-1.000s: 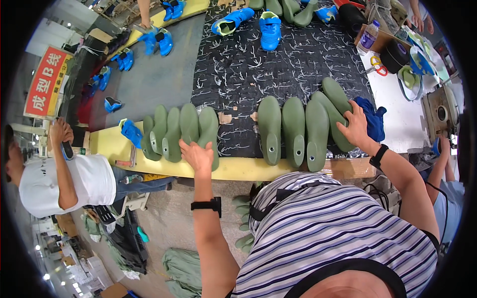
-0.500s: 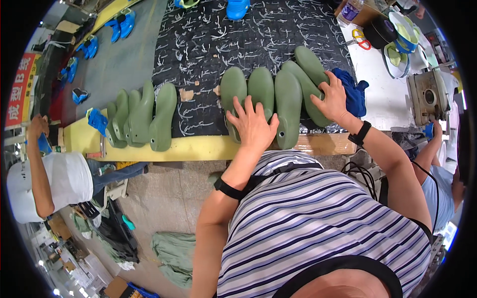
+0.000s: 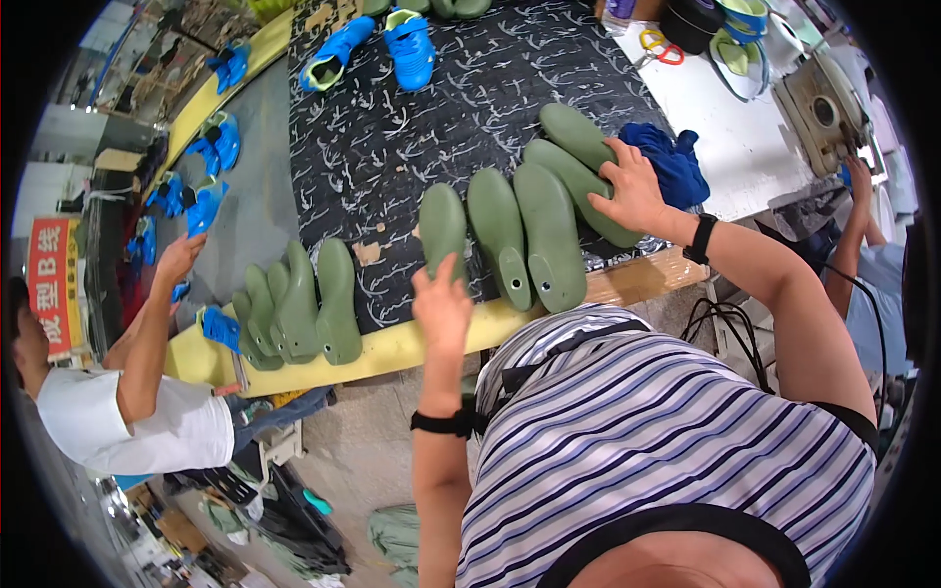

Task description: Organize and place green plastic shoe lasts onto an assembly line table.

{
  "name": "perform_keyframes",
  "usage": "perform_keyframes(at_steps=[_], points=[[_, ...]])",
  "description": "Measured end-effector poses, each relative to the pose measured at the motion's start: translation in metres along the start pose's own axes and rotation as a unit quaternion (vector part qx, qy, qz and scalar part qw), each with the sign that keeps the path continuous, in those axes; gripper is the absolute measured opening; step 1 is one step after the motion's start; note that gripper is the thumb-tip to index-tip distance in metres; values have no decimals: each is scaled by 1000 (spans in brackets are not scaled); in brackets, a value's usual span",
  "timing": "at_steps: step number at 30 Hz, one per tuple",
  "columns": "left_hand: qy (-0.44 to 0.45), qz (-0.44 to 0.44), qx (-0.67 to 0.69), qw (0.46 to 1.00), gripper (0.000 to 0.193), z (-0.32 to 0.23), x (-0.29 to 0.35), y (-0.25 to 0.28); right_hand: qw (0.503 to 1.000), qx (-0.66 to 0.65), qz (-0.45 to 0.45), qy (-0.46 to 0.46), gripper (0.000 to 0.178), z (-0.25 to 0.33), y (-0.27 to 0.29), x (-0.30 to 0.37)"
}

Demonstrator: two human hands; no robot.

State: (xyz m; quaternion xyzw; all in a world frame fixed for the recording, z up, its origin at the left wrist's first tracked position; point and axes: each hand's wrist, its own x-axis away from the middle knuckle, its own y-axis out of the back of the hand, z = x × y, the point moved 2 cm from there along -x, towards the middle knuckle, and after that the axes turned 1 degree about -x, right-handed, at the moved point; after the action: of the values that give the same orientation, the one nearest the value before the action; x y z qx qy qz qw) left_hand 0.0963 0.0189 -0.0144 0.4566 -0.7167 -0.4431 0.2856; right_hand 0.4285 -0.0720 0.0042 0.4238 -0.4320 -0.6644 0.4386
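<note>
The black patterned mat (image 3: 392,147) carried rows of green boots. My left hand (image 3: 441,306), fingers loosely spread, touched one green boot (image 3: 443,227) near the mat's front edge, apparently to align it. My right hand (image 3: 632,191) pressed flat, gripping nothing, on the slanted boot (image 3: 573,186), steadying it.

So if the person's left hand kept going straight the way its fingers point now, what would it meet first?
The left hand points up the table, its fingertips at the heel end of a green shoe last lying on the black patterned mat. That last comes first; it may already be touching it, though depth is unclear.
</note>
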Motion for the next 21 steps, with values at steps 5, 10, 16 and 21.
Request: perform_keyframes(at_steps=[5,10,16,21], points=[[128,-26,-112,985,45,61,-5,35,1000,-4,1,-2,41,1,2,-8],[-76,-123,-47,988,49,-1,-18,33,997,15,-28,71,53,4,1,-15],[-77,13,140,987,53,-83,-5,-40,962,-17,251,106,57,63,-31,-82],[-47,7,170,984,42,-70,-6,-45,857,86,481,167,75,81,-44,-125]])
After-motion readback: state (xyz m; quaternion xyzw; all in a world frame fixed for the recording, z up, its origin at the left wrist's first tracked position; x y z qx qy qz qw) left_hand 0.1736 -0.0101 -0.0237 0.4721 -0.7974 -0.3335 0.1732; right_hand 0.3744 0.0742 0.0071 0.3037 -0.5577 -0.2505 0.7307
